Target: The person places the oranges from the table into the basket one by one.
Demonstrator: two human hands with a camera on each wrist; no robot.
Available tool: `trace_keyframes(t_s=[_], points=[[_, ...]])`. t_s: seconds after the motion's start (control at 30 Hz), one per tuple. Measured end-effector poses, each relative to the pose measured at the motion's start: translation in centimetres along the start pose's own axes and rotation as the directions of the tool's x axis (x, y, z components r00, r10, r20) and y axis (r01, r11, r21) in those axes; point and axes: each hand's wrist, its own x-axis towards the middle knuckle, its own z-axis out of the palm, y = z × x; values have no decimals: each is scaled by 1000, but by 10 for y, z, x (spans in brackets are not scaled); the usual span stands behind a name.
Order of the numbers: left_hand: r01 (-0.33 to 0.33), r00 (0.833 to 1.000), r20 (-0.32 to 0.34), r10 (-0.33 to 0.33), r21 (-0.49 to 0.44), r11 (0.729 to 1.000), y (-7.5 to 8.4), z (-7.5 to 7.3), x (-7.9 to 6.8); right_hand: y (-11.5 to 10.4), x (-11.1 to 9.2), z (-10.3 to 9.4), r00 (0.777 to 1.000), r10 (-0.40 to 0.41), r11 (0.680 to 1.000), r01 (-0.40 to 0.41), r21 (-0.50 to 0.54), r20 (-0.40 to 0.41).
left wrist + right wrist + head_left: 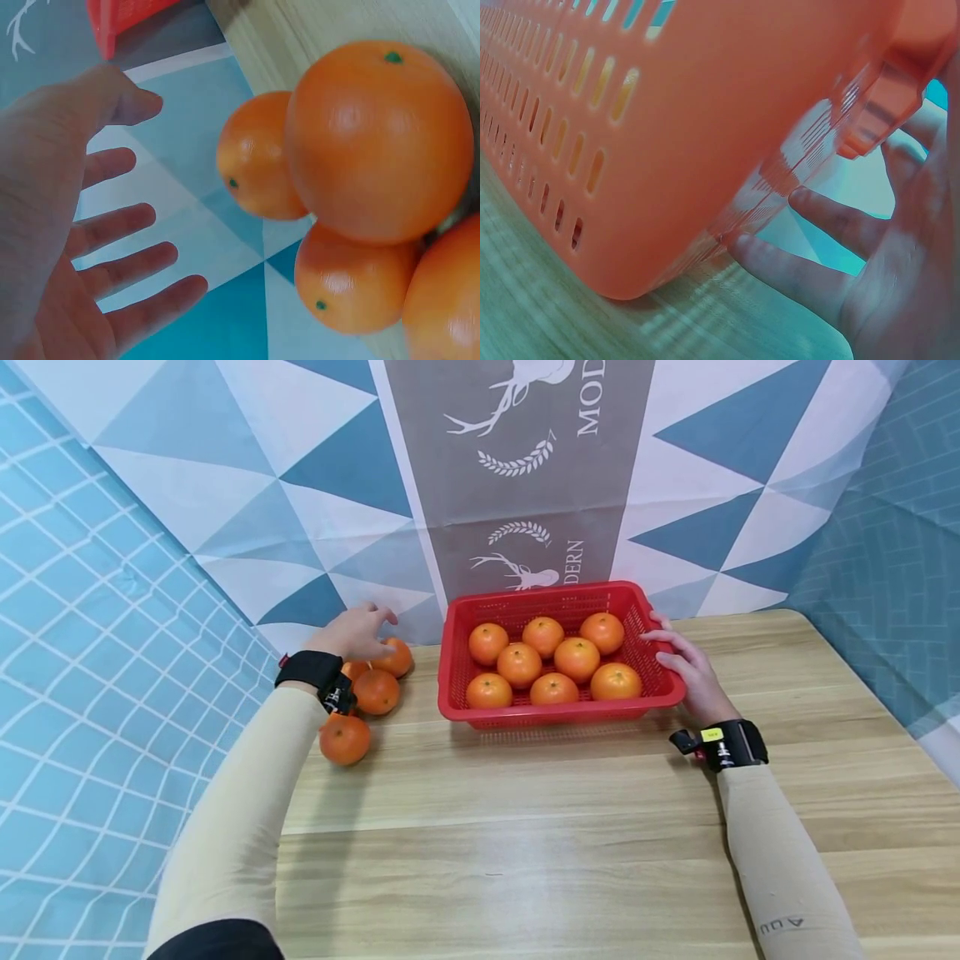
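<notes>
Slotted orange-red basket (720,97) | right hand (896,274) touching its outer wall | wooden tabletop (540,285) beneath

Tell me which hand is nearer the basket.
Right. The right hand touches the basket at its right end; the left hand is by the loose oranges, left of it.

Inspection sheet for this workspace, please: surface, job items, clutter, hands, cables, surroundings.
Surface: wood-grain table, dry-looking where visible.
Job items: eight oranges in a red basket; four loose oranges on the table, left of it.
Clutter: nothing seen.
Hands: left hand near the loose oranges, holding nothing; right hand holds the basket's right side.
Cables: nothing seen.
Surroundings: patterned backdrop behind, blue wall coverings at both sides.
</notes>
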Motion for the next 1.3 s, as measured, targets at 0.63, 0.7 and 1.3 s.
trace_keyframes(t_s=[0.63,0.7,1.3], points=[[105,992,75,-97,-108,989,1,35,28,-2,-5,-3,999,31,999,-31,-22,-8],[104,992,78,-97,-94,990,-1,39,29,-1,-5,-2,1000,27,999,-27,-18,-5],[118,991,86,-106,-155,981,-10,49,27,1,0,1,1000,5,1000,-4,9,-5]])
